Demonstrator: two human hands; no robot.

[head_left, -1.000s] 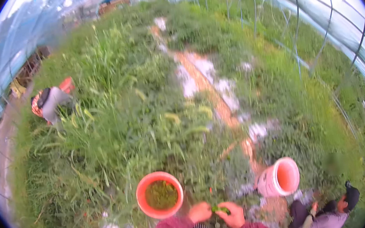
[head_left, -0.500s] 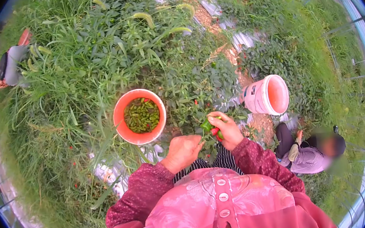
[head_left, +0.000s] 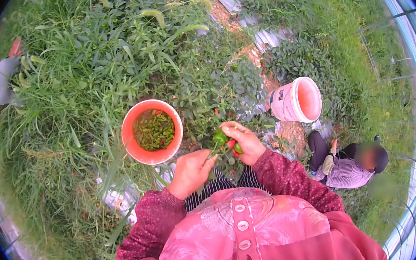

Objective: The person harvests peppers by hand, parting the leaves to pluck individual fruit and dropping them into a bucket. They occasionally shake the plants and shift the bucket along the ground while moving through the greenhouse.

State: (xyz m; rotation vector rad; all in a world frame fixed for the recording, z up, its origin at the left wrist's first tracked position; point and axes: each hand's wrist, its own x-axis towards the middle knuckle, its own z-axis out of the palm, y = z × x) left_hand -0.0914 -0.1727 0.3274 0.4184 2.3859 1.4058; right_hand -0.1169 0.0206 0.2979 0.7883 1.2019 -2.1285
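Note:
Several green and red peppers (head_left: 219, 138) are gathered in my right hand (head_left: 246, 143), whose fingers close around them. Just to their left, my left hand (head_left: 191, 173) is pinched at the thumb and forefinger around a thin green stem (head_left: 213, 157) that runs toward the peppers. Both hands are low over the plants, in front of my striped trousers (head_left: 206, 196). Beyond my left hand stands an orange-red bucket (head_left: 178, 133) with many small green peppers (head_left: 153, 132) and a few red ones inside.
A white-and-pink bucket (head_left: 287, 104) lies tipped on its side to the right. Close by, a person in a striped shirt (head_left: 344, 173) sits low among the plants. Another person (head_left: 5, 81) is partly visible at far left. Tall grass and silvery ground sheeting (head_left: 120, 194) surround me.
The view has shifted slightly, so most things sit a little further left. My left hand's thumb is now more visible, and the peppers in my right hand show more fully.

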